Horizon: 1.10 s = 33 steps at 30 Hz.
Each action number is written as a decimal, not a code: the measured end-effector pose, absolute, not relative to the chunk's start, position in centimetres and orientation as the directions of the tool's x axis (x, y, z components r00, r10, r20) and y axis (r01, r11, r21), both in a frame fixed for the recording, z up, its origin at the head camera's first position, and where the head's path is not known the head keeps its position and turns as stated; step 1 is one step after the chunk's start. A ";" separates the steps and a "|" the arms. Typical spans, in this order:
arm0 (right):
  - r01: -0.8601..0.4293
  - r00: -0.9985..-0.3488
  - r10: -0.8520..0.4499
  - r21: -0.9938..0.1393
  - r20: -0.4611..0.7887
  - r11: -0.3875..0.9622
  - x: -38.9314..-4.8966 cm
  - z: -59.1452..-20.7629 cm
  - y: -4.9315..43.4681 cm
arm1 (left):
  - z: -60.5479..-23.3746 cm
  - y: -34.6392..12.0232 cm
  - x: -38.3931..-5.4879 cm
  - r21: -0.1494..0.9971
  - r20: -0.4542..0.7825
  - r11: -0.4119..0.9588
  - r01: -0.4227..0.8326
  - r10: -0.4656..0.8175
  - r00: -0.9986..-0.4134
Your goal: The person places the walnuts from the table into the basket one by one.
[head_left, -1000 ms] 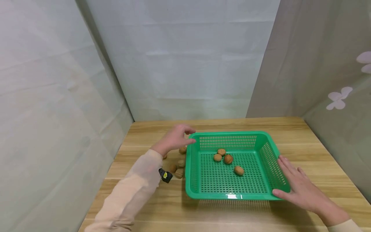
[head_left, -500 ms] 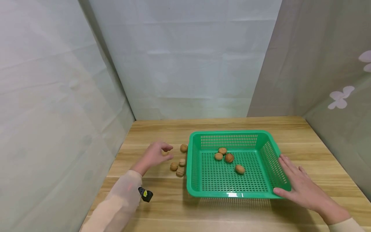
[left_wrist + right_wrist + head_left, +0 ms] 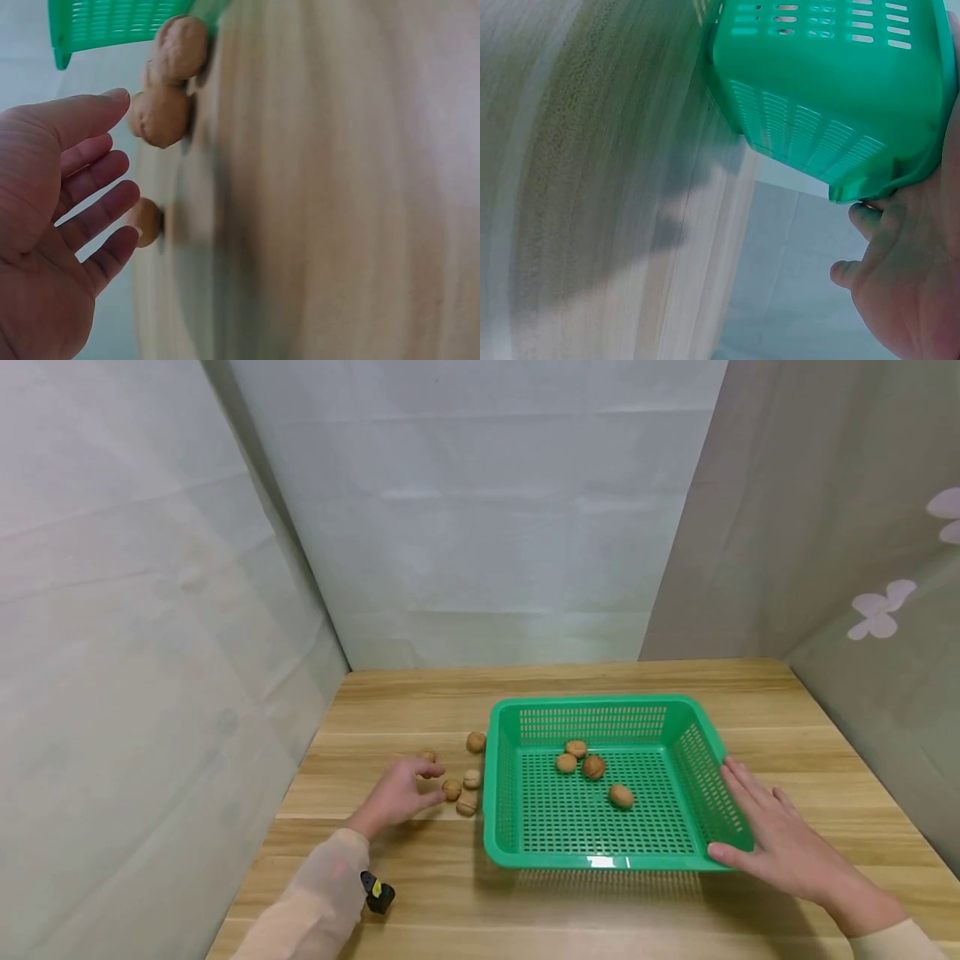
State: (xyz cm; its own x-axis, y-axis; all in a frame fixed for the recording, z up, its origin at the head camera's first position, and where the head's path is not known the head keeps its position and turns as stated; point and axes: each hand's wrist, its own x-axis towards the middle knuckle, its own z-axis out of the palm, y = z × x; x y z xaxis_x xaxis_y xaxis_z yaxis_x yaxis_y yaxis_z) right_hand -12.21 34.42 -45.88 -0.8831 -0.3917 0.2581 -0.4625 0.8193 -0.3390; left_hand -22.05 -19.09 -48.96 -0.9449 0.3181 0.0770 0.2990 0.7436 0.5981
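My left hand [image 3: 401, 793] is low over the table, thumb and fingers apart around a gap. Just off its fingertips is a brown walnut [image 3: 452, 790], and the left wrist view shows nothing in the palm. Beside that nut lie a paler walnut [image 3: 472, 779] and another walnut [image 3: 466, 804]. Partly behind the hand is a further walnut [image 3: 428, 755]. My right hand [image 3: 787, 852] rests on the near right corner of a green plastic basket [image 3: 592, 862], fingers straight along the side rim and thumb on the front rim. Several walnuts, one of them darker [image 3: 593, 767], lie on the basket floor.
One walnut [image 3: 476, 742] sits close against the basket's left wall. The wooden table [image 3: 420, 893] extends in front of and behind the basket. Pale cloth [image 3: 495, 527] hangs behind and at both sides. A small black device [image 3: 378, 893] is on the left sleeve.
My left hand has moved from the basket's left rim leftward and toward me, down to the loose walnuts. The right hand stays on the basket corner.
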 end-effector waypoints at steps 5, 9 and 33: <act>-0.460 -0.885 -0.393 -0.331 0.251 0.824 -12.3 -45.8 34.4 | -49.8 -18.9 -21.9 0.587 0.091 0.746 0.316 0.327 -0.940; -0.461 -0.884 -0.393 -0.338 0.252 0.821 -12.2 -45.8 34.4 | -50.2 -18.7 -21.9 0.557 0.101 0.759 0.337 0.341 -0.935; -0.455 -0.888 -0.386 -0.349 0.249 0.820 -12.0 -45.7 34.4 | -51.1 -18.2 -22.3 0.483 0.124 0.789 0.379 0.367 -0.922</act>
State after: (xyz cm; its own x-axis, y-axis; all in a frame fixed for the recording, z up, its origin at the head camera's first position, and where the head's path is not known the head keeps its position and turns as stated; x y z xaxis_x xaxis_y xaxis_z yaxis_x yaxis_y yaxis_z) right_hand -12.01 34.38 -45.67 -0.8880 -0.3864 0.2495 -0.4546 0.8197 -0.3486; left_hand -22.31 -18.24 -51.07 -0.9218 0.3672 0.1240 0.3793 0.7889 0.4835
